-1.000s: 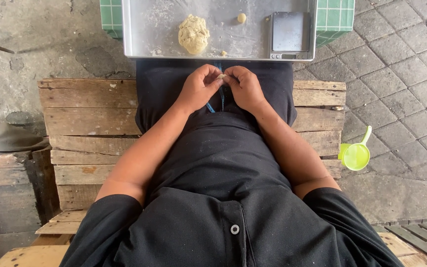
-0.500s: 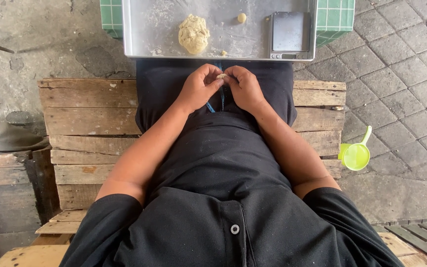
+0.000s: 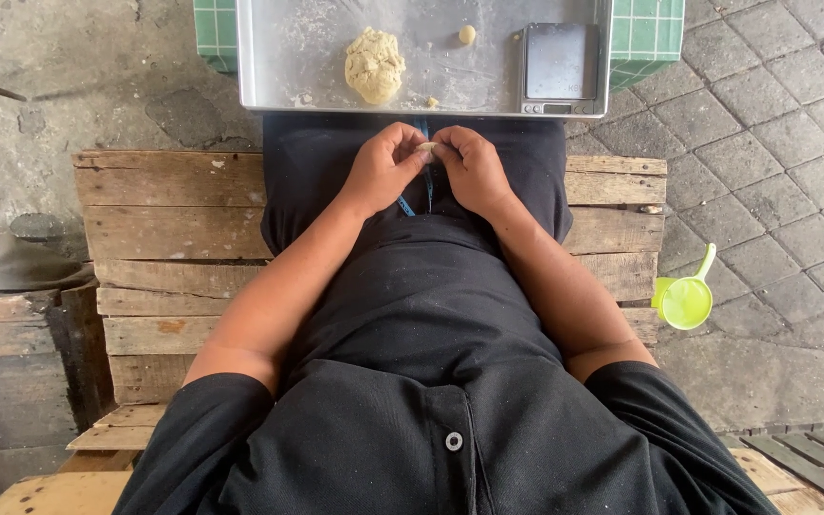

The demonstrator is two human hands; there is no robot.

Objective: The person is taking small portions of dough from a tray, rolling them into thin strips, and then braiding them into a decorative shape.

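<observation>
Over the lap, the left hand (image 3: 383, 170) and right hand (image 3: 474, 170) pinch a small dough piece (image 3: 425, 148) between their fingertips, just short of the metal tray (image 3: 278, 57) holding a dough lump (image 3: 375, 65), a tiny dough ball (image 3: 467, 34) and a dark rectangular scale (image 3: 557, 61).

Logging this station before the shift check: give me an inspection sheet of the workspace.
Surface: floury metal tray on a green checked cloth.
Job's things: dough lump and small dough ball on the tray; dough piece pinched between both hands.
Clutter: digital scale at the tray's right end; crumbs.
Grippers: left hand and right hand meet over the lap.
Cables: nothing seen.
Surroundings: wooden pallet seat, paving stones, green scoop on the ground.
</observation>
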